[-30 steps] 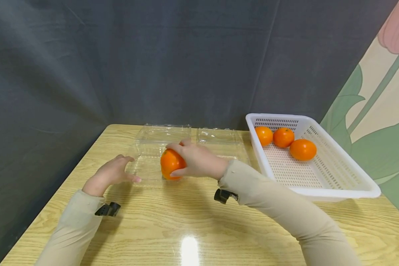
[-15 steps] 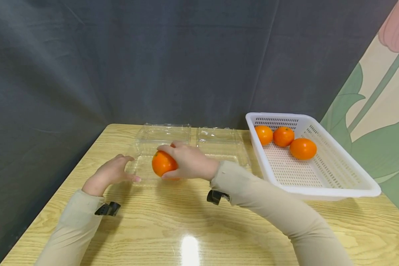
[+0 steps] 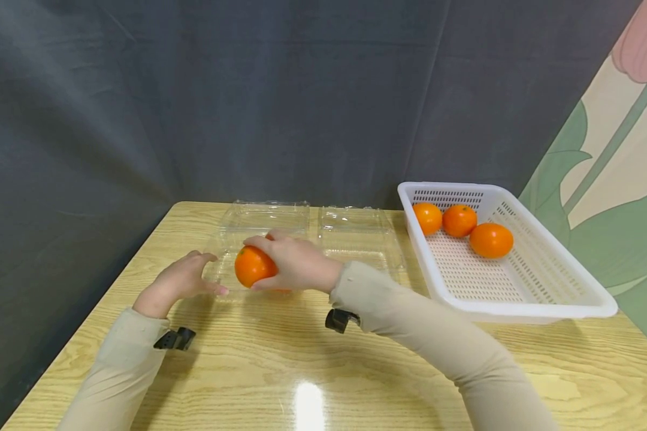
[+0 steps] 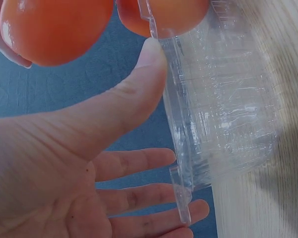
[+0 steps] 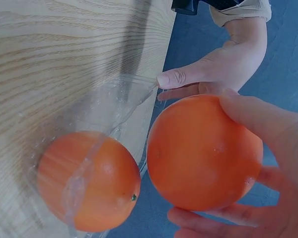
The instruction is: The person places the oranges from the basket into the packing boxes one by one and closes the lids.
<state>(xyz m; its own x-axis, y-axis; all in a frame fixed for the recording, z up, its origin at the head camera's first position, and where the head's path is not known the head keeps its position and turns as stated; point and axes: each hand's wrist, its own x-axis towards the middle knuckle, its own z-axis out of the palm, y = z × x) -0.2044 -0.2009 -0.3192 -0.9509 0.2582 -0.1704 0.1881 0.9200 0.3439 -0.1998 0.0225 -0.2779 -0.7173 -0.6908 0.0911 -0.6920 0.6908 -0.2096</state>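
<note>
My right hand [image 3: 301, 263] holds an orange [image 3: 252, 267] over the left part of a clear plastic clamshell box [image 4: 233, 99]. A second orange [image 5: 87, 183] sits inside that box, mostly hidden behind the right hand in the head view. At the box's left end is my left hand [image 3: 177, 280], its thumb tip against the rim and its fingers stretched out along the edge. In the right wrist view the held orange [image 5: 203, 153] is raised beside the one in the box, close to the left thumb.
Another clear clamshell box [image 3: 356, 242] lies open just to the right. Further right, a white perforated basket [image 3: 561, 311] contains several things, all oranges [image 3: 490, 240]. A dark curtain [image 3: 302, 108] hangs behind the wooden table [image 3: 259, 365].
The right hand has carried its orange leftward over the box, closer to the left hand. The left hand has stayed in place.
</note>
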